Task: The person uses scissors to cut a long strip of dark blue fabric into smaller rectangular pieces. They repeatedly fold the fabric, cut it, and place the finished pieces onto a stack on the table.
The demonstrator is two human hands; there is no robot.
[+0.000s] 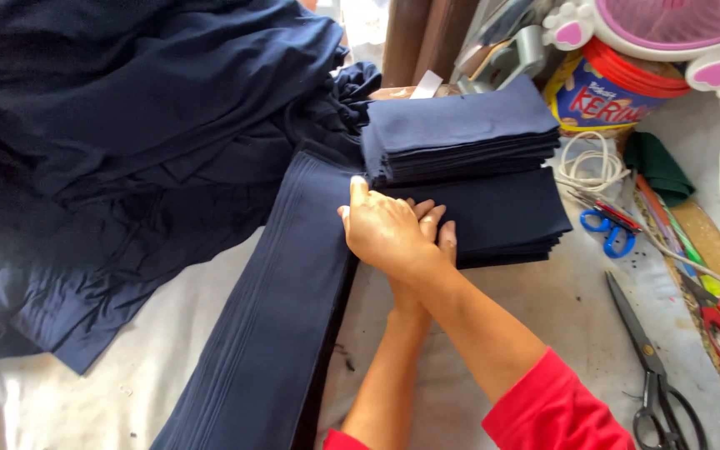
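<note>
At ten o'clock we have a heap of loose navy cloth (pixel 127 150), and from six o'clock toward centre runs a long stack of navy strips (pixel 285 308). At one o'clock a smaller folded pile (pixel 460 125) rests on a wider stack (pixel 502 221). Our right hand (pixel 385 233) lies flat, fingers spread, over our left hand (pixel 431 225), both pressing the wider stack's edge against the strips, likely to square it.

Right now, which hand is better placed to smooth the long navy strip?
Right, probably: the right hand lies on top, at the long navy strip's edge; the left hand is covered beneath it, toward the folded stacks.
</note>
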